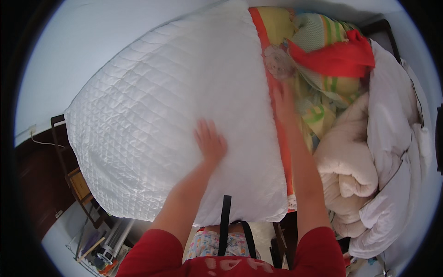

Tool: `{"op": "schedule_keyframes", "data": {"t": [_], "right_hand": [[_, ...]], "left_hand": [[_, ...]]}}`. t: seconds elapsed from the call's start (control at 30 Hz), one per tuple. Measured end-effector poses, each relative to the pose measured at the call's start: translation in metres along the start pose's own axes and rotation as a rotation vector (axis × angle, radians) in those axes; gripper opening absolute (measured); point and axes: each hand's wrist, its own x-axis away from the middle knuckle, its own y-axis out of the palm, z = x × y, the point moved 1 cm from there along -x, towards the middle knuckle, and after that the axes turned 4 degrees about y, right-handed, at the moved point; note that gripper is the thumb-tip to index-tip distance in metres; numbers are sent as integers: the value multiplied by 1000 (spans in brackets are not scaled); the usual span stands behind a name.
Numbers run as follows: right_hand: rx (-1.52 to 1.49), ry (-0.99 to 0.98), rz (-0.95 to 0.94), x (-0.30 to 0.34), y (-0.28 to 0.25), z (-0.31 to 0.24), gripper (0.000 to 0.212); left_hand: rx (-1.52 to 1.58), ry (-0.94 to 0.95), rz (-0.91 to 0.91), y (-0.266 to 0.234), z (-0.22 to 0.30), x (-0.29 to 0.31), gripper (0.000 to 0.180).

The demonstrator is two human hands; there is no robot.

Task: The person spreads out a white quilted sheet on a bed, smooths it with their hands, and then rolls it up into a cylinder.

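A white quilted mattress pad (138,111) spreads over most of the bed. My left hand (211,142) lies on it palm down, fingers stretched apart and holding nothing. Further right and farther away, my right hand (285,104) is over the pad's right edge, where an orange-red strip (285,161) of the cloth beneath shows. Its fingers look stretched out, though motion blurs them. Just beyond that hand, a round pale printed figure (278,62) shows on the yellow cloth.
Right of the pad lie a striped green and yellow pillow (323,51), a red cloth (341,57), a rolled beige quilt (348,161) and white bedding (392,101). A wall (87,41) borders the far side. Dark bed-frame rails (76,180) stand at the left.
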Motion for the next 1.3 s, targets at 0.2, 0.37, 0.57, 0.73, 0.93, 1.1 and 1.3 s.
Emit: {"op": "schedule_keyframes", "data": {"t": [0.2, 0.37, 0.57, 0.73, 0.93, 1.1, 1.3], "right_hand": [[464, 373, 3, 285, -89, 43, 38], [730, 348, 38, 314, -84, 57, 39], [728, 271, 7, 313, -83, 64, 41], [702, 293, -21, 313, -82, 69, 41], [720, 242, -12, 317, -79, 67, 42], [710, 122, 102, 314, -82, 60, 37], [500, 195, 37, 326, -112, 51, 34]], "left_hand": [[-30, 10, 7, -2, -1, 2, 62], [-47, 40, 33, 2, 7, 0, 60], [-168, 14, 73, 7, 6, -1, 58], [-147, 9, 64, 3, 6, 5, 59], [-85, 82, -176, -11, 36, 113, 63], [162, 77, -509, -48, 99, 248, 69], [267, 198, -718, -76, 101, 314, 61]]}}
